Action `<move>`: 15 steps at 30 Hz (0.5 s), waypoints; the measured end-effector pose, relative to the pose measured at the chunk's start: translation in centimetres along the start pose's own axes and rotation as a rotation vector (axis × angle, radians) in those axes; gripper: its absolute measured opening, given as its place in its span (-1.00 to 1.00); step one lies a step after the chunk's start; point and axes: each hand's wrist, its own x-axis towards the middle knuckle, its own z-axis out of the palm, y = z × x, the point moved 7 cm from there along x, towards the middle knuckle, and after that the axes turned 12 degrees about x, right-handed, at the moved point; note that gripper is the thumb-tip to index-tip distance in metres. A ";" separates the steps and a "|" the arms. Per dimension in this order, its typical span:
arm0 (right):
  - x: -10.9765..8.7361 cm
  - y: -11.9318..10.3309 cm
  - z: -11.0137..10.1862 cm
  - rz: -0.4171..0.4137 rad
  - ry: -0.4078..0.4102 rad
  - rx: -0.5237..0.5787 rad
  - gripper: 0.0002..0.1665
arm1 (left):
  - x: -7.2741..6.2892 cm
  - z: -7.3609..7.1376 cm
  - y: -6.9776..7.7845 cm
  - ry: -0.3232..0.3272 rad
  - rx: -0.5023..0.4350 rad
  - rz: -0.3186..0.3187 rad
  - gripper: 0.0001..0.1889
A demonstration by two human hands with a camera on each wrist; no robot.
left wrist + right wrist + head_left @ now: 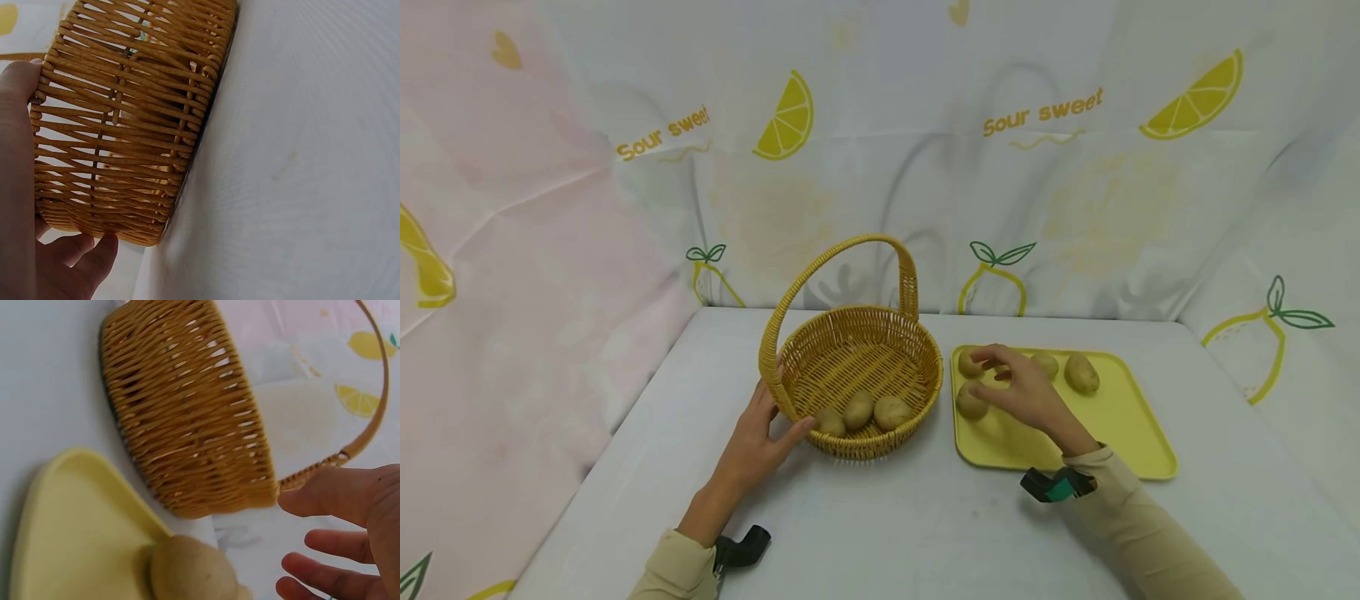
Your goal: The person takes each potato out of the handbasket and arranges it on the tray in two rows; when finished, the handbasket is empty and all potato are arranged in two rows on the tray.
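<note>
A round wicker basket [861,450] with a tall arched handle stands mid-table, with three potatoes [858,410] along its near inner side. My left hand [756,442] holds the basket's left side, thumb over the rim and fingers round the outer wall. In the left wrist view, fingertips [103,250] press against the woven wall [125,125]. Over the left part of the yellow tray [1060,442], my right hand [1026,392] hovers with fingers spread and nothing held. Beneath and beside it lie several potatoes [1082,372]; the hand partly hides some. One potato [190,572] shows below the hand in the right wrist view.
A white table [910,525] carries the basket and the tray, with a narrow gap between them. Behind it hangs a lemon-print cloth [880,167], which also covers the sides.
</note>
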 end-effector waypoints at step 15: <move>4.5 -5.7 2.0 -0.140 -0.117 0.054 -0.62 | 0.1 -0.1 0.1 0.006 -0.007 0.007 -0.08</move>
